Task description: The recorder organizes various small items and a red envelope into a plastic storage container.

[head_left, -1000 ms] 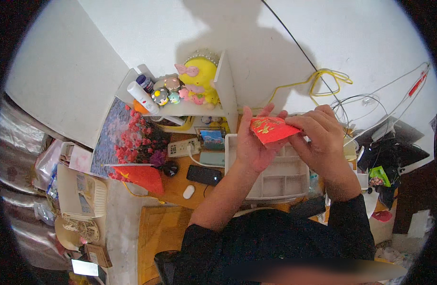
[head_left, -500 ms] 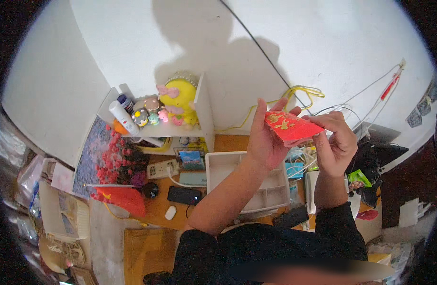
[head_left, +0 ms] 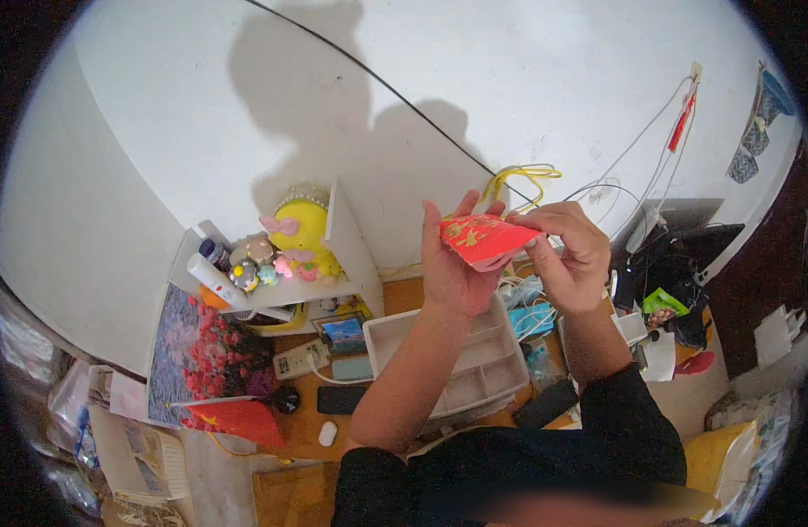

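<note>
At the left, leave alone the small red flag and the yellow toy on the white shelf. Pass next over the white case and black phone, both on the desk. See the left hand wide open, palm turned up, fingers spread behind the red envelope, held up clear of the white tray. Support the paper on that palm with light pressure, to avoid creasing it. See the right hand nearly closed, pinching the envelope's right end between thumb and fingertips. Best to grip only the edge, gently, so as not to tear it. Cannot tell the contents, if any. Farther right, leave the green packet alone too.
</note>
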`<control>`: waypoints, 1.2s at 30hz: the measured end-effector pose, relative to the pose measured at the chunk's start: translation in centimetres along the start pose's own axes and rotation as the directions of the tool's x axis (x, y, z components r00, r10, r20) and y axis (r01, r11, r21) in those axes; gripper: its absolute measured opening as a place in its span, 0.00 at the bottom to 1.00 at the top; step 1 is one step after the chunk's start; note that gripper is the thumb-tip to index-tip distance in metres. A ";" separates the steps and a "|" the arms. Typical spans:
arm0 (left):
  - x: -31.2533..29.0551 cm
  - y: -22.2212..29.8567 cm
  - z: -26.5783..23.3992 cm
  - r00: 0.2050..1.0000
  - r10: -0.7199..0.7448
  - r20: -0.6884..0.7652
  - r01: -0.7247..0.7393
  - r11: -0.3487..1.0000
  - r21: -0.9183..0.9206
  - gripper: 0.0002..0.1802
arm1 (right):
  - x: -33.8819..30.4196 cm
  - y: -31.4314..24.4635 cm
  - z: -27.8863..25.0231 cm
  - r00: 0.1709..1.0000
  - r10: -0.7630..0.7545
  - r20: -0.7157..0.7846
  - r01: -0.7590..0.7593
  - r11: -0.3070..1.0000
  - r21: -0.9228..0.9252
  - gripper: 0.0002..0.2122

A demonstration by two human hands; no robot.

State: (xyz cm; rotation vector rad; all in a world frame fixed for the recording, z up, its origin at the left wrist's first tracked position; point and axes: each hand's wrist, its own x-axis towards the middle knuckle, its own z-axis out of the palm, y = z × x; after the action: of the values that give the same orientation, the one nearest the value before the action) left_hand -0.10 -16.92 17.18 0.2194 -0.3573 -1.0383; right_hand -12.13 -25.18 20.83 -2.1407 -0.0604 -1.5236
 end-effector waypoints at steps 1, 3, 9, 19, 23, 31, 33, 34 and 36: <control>0.0 -0.1 0.2 0.999 -0.007 -0.032 0.007 1.000 -0.001 0.39 | 0.1 0.1 -0.1 1.000 -0.001 0.015 0.001 1.000 -0.022 0.07; 0.0 0.0 0.3 0.998 -0.012 -0.065 0.012 1.000 0.003 0.39 | 0.2 -0.2 -0.1 1.000 0.001 0.022 -0.001 1.000 -0.019 0.07; -0.1 0.2 -0.7 0.999 -0.023 -0.045 0.020 0.999 -0.051 0.41 | 0.2 -0.7 0.4 0.998 -0.026 0.059 0.027 0.999 -0.017 0.08; -1.0 0.6 -1.9 1.000 0.013 -0.021 -0.017 0.977 -0.210 0.39 | -0.6 -1.2 0.5 0.989 0.008 0.145 -0.014 0.999 0.043 0.17; -1.5 0.3 -2.4 1.000 -0.002 0.027 0.006 0.985 -0.172 0.40 | -0.8 -1.0 0.6 0.981 0.012 0.193 -0.021 0.999 0.043 0.20; -2.1 0.4 -3.2 0.998 0.004 -0.056 -0.014 0.983 -0.184 0.41 | -1.5 0.1 1.1 0.952 -0.061 0.300 0.075 0.997 -0.036 0.26; -2.1 0.3 -3.2 0.998 0.008 -0.061 -0.016 0.990 -0.139 0.41 | -1.7 0.2 1.3 0.953 -0.047 0.299 0.059 0.998 -0.030 0.26; -2.1 0.2 -3.1 0.998 0.007 -0.058 -0.016 0.988 -0.156 0.40 | -1.8 0.2 1.3 0.955 -0.031 0.296 0.042 0.999 -0.029 0.26; -2.1 0.1 -3.1 0.998 0.007 -0.055 -0.017 0.985 -0.174 0.40 | -1.7 0.2 1.4 0.957 -0.046 0.287 0.058 0.998 -0.035 0.26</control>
State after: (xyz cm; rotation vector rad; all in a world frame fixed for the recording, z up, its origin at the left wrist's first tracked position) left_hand 0.23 -15.00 13.98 0.0880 -0.2167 -1.0434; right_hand -11.50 -24.35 18.93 -2.3975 -0.1866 -1.2412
